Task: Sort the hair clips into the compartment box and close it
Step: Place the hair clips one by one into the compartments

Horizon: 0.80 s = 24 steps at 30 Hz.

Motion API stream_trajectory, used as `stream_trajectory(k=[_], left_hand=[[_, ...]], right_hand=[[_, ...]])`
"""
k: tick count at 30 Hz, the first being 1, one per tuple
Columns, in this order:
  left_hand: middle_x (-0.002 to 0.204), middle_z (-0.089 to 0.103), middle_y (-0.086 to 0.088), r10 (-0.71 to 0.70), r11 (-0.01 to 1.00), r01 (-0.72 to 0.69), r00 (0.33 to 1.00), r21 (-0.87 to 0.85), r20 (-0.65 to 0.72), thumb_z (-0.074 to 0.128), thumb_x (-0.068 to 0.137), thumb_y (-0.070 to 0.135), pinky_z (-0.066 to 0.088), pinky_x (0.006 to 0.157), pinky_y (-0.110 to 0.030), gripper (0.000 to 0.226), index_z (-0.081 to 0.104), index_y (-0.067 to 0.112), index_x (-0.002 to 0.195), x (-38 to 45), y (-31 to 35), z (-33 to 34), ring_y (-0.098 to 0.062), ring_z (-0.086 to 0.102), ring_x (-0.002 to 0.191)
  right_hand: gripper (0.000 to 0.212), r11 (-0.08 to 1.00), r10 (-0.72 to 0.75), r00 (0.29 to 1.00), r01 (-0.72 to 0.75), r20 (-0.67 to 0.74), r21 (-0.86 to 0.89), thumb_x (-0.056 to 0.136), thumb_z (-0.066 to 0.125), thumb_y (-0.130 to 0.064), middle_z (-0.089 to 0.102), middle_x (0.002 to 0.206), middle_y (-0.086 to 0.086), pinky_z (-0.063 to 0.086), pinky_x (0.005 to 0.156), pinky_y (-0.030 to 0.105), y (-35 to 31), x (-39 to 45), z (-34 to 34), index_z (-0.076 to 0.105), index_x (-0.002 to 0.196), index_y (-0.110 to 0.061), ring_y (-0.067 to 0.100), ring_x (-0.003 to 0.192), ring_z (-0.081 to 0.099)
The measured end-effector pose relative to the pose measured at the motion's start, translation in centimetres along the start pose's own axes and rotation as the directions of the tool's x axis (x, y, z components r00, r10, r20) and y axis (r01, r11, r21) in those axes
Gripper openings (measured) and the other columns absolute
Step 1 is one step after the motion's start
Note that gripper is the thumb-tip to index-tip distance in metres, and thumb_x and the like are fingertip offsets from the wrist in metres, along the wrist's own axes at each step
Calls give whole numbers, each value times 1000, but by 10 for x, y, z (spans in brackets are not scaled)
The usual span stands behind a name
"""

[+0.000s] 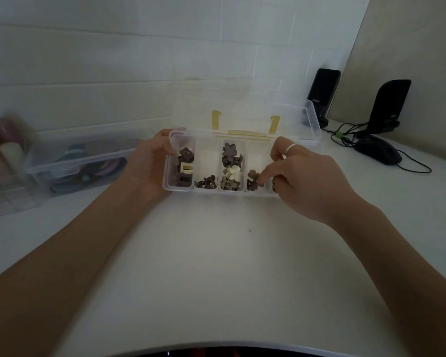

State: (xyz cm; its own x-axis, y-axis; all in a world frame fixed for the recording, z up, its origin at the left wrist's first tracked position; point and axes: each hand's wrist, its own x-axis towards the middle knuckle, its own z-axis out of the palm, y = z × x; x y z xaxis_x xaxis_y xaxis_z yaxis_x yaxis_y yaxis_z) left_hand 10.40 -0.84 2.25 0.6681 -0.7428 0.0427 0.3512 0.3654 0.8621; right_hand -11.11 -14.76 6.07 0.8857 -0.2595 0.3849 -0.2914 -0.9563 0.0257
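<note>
Your right hand (304, 176), at 2 o'clock: fingertips pinched on brown flower clip (254, 179) in rightmost visible compartment. Lower it flat before letting go, petals below rim, or lid may jam. Your left hand (150, 163), at 10 o'clock: fingers curled round left end of compartment box (180, 188), steadying it on counter (216, 266). Keep that brace. Box sits at 12 o'clock, four compartments showing clips. Farther back: lid (312, 117) stands open, yellow latches (245, 123) free. Check for strays before closing.

Small pale brand lettering on black speaker (323, 94), too blurred to read
</note>
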Motion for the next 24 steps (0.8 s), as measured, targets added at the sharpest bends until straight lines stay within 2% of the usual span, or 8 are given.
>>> stream_trajectory(k=[3, 6, 12, 15, 19, 24], left_hand=[[86, 64, -1, -6, 1000, 6, 1000, -9, 0, 43, 59, 4, 53, 70, -30, 39, 62, 18, 90, 0, 0, 1, -20, 63, 75], [87, 64, -2, -10, 1000, 11, 1000, -18, 8, 44, 58, 3, 54, 68, -30, 39, 62, 17, 90, -1, 0, 2, -20, 63, 75], [88, 64, -2, -2, 1000, 1, 1000, 5, 1, 43, 57, 3, 54, 68, -30, 41, 61, 17, 92, -2, 1, 2, -20, 62, 77], [87, 64, -2, 1, 1000, -2, 1000, 9, 13, 43, 58, 4, 55, 66, -29, 41, 61, 17, 92, -2, 1, 2, -19, 63, 74], [85, 64, -2, 4, 1000, -4, 1000, -15, 10, 43, 57, 3, 56, 66, -29, 40, 62, 16, 91, -2, 1, 2, -19, 64, 73], [85, 62, -2, 7, 1000, -7, 1000, -18, 6, 42, 57, 3, 56, 65, -28, 39, 60, 16, 89, -1, 0, 3, -19, 63, 72]], right_hand=[[43, 998, 51, 999, -51, -10, -28, 88, 42, -11, 40, 96, -7, 21, 47, 23, 1, 0, 0, 66, 111, -37, 9, 79, 35], [48, 996, 84, 997, -83, -1, -43, 88, 42, -11, 44, 104, -6, 21, 48, 21, 1, 0, 0, 58, 125, -38, 15, 86, 46], [51, 995, 100, 995, -101, -22, -26, 86, 42, -11, 47, 105, -7, 26, 49, 24, 2, 1, 3, 55, 127, -38, 13, 79, 42], [49, 994, 110, 992, -110, -61, 10, 82, 42, -10, 44, 102, -10, 30, 50, 25, 2, 1, 3, 52, 123, -35, 10, 77, 40], [35, 991, 123, 987, -116, -105, 73, 81, 45, -10, 44, 95, -13, 40, 54, 27, 4, 1, 1, 51, 108, -32, 13, 68, 49], [18, 968, 161, 969, -118, -186, 223, 82, 49, -11, 50, 87, -11, 33, 53, 25, 5, 3, 2, 56, 81, -27, 4, 60, 45]])
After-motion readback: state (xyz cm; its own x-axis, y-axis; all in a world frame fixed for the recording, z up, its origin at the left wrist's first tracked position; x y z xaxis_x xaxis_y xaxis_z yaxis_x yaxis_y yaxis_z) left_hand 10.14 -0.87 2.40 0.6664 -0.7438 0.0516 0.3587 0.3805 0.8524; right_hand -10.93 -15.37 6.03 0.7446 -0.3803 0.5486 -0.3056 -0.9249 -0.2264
